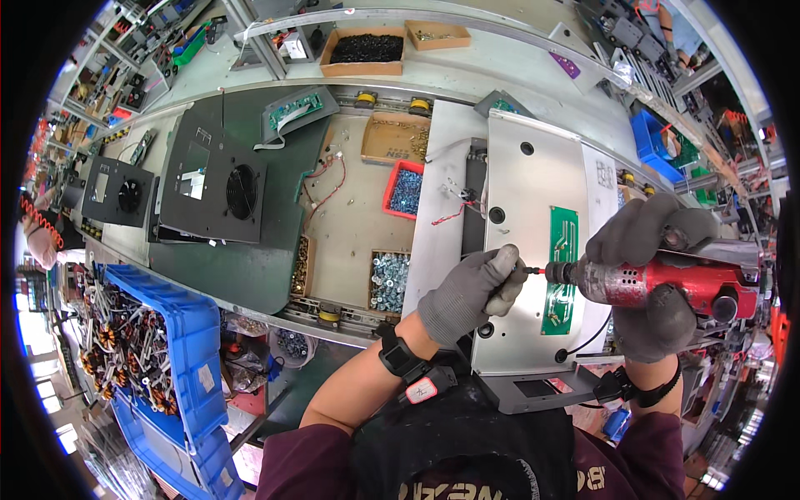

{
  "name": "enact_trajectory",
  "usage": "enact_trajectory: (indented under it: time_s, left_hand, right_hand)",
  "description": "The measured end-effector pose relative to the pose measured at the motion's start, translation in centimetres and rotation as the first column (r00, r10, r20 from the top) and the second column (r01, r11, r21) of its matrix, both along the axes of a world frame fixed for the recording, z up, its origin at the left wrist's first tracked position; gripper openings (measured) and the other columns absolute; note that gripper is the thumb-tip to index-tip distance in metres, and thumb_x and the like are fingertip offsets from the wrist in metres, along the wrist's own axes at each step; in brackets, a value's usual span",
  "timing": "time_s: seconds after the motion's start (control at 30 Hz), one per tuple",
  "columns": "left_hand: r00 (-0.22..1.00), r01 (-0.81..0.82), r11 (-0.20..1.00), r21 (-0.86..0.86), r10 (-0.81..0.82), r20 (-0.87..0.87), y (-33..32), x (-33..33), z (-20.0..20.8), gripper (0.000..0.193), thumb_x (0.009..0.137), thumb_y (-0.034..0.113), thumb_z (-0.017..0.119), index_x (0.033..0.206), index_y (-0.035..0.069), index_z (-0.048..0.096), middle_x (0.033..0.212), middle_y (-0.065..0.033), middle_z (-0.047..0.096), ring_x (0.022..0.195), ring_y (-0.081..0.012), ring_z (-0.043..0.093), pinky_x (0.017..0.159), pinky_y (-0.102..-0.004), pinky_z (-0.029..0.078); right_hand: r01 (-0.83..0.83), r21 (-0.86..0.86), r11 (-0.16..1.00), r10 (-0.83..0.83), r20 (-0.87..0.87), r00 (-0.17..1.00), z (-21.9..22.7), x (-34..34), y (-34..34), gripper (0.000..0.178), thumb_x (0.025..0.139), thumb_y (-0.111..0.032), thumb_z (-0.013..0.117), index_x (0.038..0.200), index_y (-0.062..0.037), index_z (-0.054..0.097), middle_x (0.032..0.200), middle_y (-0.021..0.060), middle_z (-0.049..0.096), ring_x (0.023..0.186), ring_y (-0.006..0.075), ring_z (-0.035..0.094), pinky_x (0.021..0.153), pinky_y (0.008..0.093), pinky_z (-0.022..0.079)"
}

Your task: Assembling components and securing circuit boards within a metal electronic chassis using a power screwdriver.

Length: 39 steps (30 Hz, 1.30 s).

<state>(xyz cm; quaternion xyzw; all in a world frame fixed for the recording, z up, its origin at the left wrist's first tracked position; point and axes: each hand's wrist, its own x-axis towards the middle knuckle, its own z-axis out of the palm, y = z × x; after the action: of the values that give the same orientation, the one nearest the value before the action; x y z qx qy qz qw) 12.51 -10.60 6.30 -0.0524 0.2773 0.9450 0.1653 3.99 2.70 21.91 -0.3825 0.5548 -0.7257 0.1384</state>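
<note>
My right hand (632, 235), in a grey glove, is wrapped round a red power screwdriver (618, 284) held sideways, its bit pointing left. My left hand (473, 293), gloved too, has its fingers closed beside the bit's tip; what they pinch, if anything, is too small to make out. Both hands are over a silvery metal panel (523, 182) with round black feet along its left side. A long green circuit board (559, 310) lies on the panel, partly covered by the screwdriver's nose. A dark bracket (518, 400) sits at the panel's near end.
Left on the bench stand dark metal housings (185, 212) with fans. Between them and the panel are a red bin (387, 202) of small screws, a box of fasteners (390, 282) and a cardboard box (392, 150). A blue crate (190, 333) full of wired parts stands at lower left.
</note>
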Motion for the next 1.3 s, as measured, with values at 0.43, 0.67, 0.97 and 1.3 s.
enact_trajectory:
  time_s: [0.43, 0.67, 0.97, 1.3]
  left_hand:
    - [0.980, 0.038, 0.954, -0.296, 0.023, 0.199, 0.2, -0.4, 2.1, 0.055, 0.096, 0.054, 0.043, 0.068, 0.007, 0.048, 0.052, 0.0006, 0.039, 0.043, -0.0079, 0.033, 0.045, -0.0224, 0.029]
    - [0.979, 0.026, 0.962, -0.271, 0.031, 0.203, 0.2, -0.8, 1.7, 0.057, 0.095, 0.057, 0.042, 0.066, 0.008, 0.047, 0.051, 0.0002, 0.039, 0.042, -0.0085, 0.033, 0.043, -0.0228, 0.029]
    - [0.970, 0.017, 0.938, -0.346, 0.069, 0.235, -0.3, -1.6, 1.8, 0.057, 0.094, 0.058, 0.044, 0.071, 0.006, 0.051, 0.054, 0.0004, 0.043, 0.042, -0.0072, 0.035, 0.042, -0.0216, 0.030]
    - [0.983, 0.130, 0.955, -0.266, -0.089, 0.162, -0.4, -1.8, 0.8, 0.062, 0.095, 0.059, 0.038, 0.063, 0.007, 0.049, 0.045, 0.0008, 0.038, 0.040, -0.0094, 0.034, 0.043, -0.0234, 0.032]
  right_hand:
    - [-0.011, 0.083, 0.996, 0.020, -0.110, 0.994, -2.4, -0.3, -0.9, 0.044, 0.079, -0.033, 0.076, 0.100, -0.0142, 0.043, 0.077, 0.0031, 0.048, 0.062, 0.0176, 0.052, 0.052, 0.0320, 0.049]
    - [-0.032, 0.195, 0.980, 0.058, -0.130, 0.990, -2.8, -1.0, -0.7, 0.042, 0.080, -0.035, 0.074, 0.099, -0.0151, 0.042, 0.082, 0.0043, 0.047, 0.070, 0.0183, 0.050, 0.057, 0.0333, 0.046]
    - [-0.021, 0.059, 0.998, 0.021, -0.010, 1.000, -2.7, -1.3, -0.9, 0.042, 0.077, -0.029, 0.075, 0.104, -0.0153, 0.046, 0.085, 0.0029, 0.044, 0.071, 0.0171, 0.048, 0.056, 0.0310, 0.046]
    - [-0.026, 0.106, 0.994, 0.029, -0.023, 0.999, -2.4, -1.6, -1.3, 0.044, 0.077, -0.033, 0.076, 0.102, -0.0149, 0.045, 0.077, 0.0023, 0.045, 0.062, 0.0163, 0.048, 0.050, 0.0309, 0.045]
